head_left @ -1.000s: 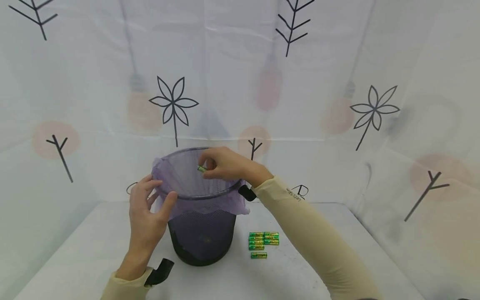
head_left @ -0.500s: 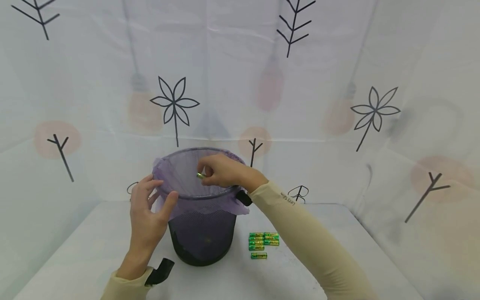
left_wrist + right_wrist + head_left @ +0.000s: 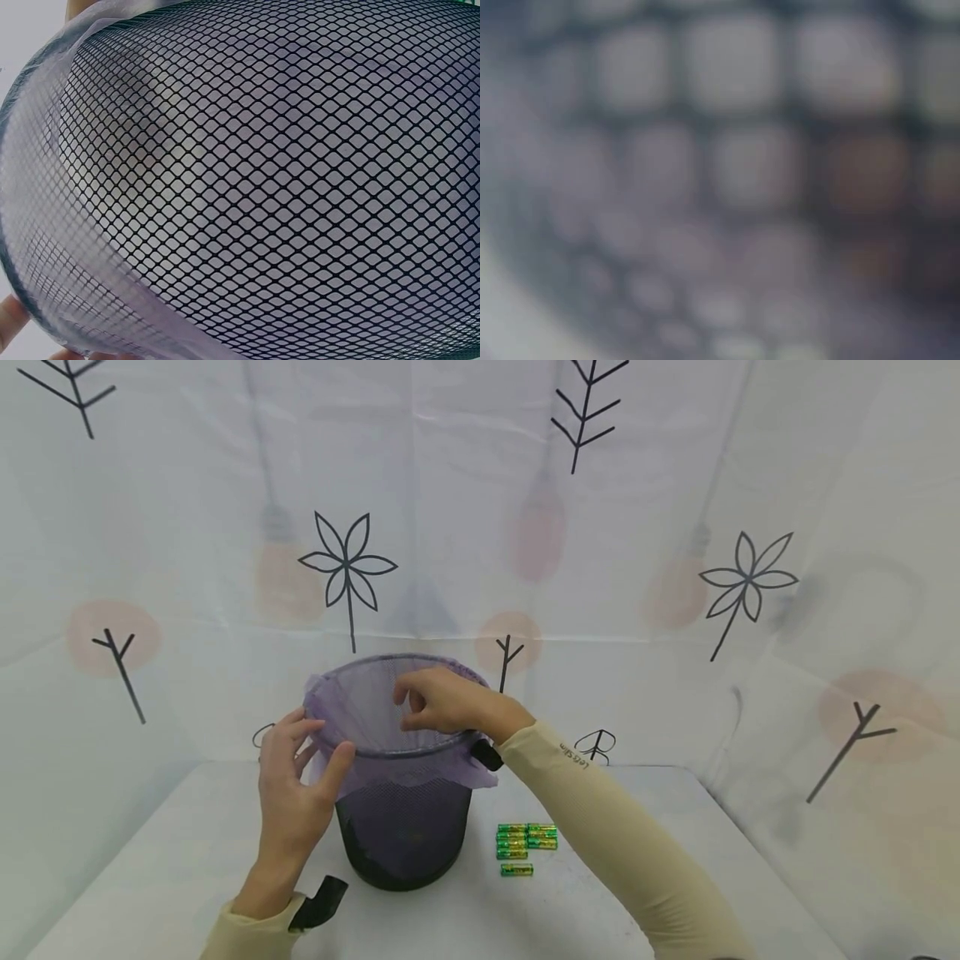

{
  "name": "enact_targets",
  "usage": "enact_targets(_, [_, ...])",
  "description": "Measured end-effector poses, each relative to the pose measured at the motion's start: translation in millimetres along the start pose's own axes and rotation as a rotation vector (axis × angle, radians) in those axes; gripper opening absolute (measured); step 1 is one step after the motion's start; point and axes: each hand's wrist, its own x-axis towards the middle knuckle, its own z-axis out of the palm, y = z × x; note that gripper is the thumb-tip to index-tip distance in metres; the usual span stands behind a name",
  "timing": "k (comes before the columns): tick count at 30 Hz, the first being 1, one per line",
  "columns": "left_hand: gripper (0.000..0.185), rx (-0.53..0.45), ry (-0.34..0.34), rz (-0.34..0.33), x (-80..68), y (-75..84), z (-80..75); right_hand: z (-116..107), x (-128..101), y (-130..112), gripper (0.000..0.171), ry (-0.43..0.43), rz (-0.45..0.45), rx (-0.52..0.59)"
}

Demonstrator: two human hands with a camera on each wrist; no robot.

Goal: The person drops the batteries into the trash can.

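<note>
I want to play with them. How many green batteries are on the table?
About 8 batteries: seven packed together right of the bin, one alone just in front. They look tiny, so the count is rough, and more may be hidden inside the bin.

Black metal-mesh bin (image 3: 405, 835) wears thin, translucent purple plastic liner (image 3: 360, 706).

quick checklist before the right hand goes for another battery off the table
1. Right hand free of a battery: ok, nothing shows between its fingers over the bin.
2. Left hand steadying the bin at the rim: ok, thumb on the purple liner.
3. Liner folded over the rim: ok.
4. Batteries within reach: ok, a cluster lies on the table right of the bin, one a little apart in front.
5. Dropped battery landed inside: cannot tell, the mesh hides the bottom.
</note>
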Motion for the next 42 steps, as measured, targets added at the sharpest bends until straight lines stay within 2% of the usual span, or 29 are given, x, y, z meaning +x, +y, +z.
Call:
enact_targets(7, [0.043, -0.013, 0.003, 0.010, -1.0, 0.6, 0.6, -11.5, -17.7, 6.8, 0.025, 0.141, -0.057, 0.027])
enact_targets(14, [0.041, -0.006, 0.011, 0.039, -0.3, 0.9, 0.0, -24.8, -53.7, 16.8, 0.017, 0.293, -0.130, 0.025])
enact_targets(19, [0.042, 0.001, 0.013, 0.047, 0.2, 1.3, -0.8, -27.4, -82.1, 28.1, 0.018, 0.359, -0.150, 0.033])
enact_targets(24, [0.042, -0.013, 0.011, 0.038, 0.3, 2.1, -1.3, -22.3, -107.2, 38.8, 0.019, 0.375, -0.127, 0.042])
enact_targets(29, [0.044, -0.006, 0.009, 0.020, 0.3, 0.8, -1.4, -8.1, -126.7, 49.2, 0.018, 0.381, -0.102, 0.064])
enact_targets(35, [0.044, -0.002, 0.010, 0.012, -0.4, -0.8, -0.7, 20.6, -145.0, 62.4, 0.017, 0.357, -0.079, 0.082])
enact_targets(42, [0.044, -0.006, 0.009, 0.020, -1.0, 0.3, -0.1, 61.1, -158.1, 73.6, 0.019, 0.275, -0.022, 0.125])
